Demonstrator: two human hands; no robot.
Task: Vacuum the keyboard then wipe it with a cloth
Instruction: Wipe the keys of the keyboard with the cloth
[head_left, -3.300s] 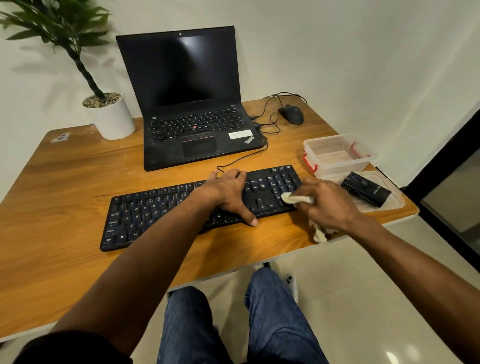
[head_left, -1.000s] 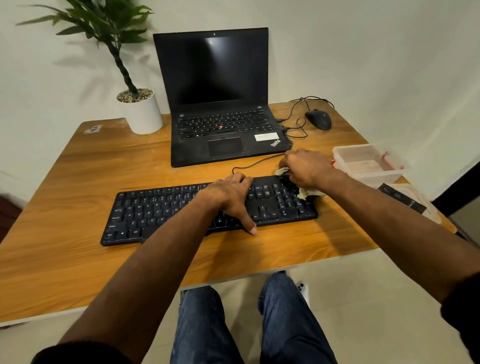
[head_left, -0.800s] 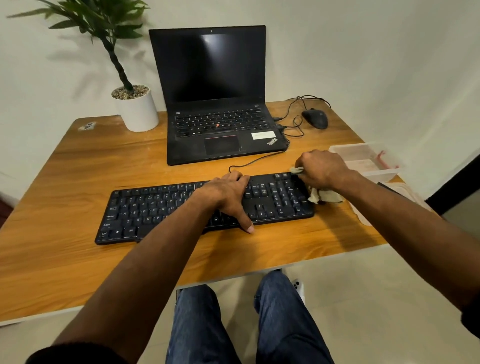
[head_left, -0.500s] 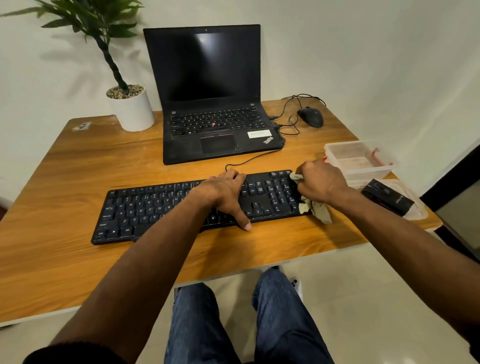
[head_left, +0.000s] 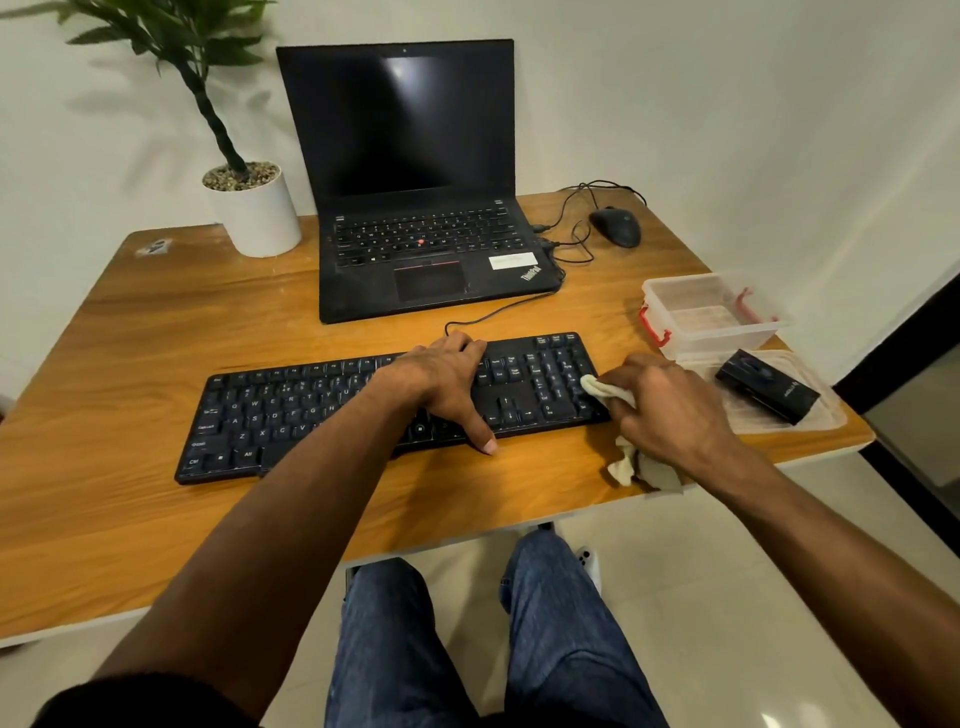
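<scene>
While the left hand (head_left: 447, 379) lies flat, steadying the keyboard (head_left: 322, 405), the right hand (head_left: 670, 410) clutches a cloth (head_left: 605, 387) at the keyboard's right end; vacuuming seems finished, wiping underway.

- The keyboard (head_left: 363, 405), a black full-size board with pale lettering on its keys, lies flat on the wooden desk, its long side running left to right and tilting slightly up toward the right. A thin black cable leaves its far edge near the middle.
- The cloth (head_left: 605, 387), cream-coloured and crumpled, has one bunched end pressed against the keyboard's right edge by the number pad; its loose tail (head_left: 641, 467) trails down onto the desk near the front edge.
- The vacuum (head_left: 766, 392), a small black handheld block, lies on its side on a clear plastic lid at the desk's right end, well apart from the keyboard.
</scene>
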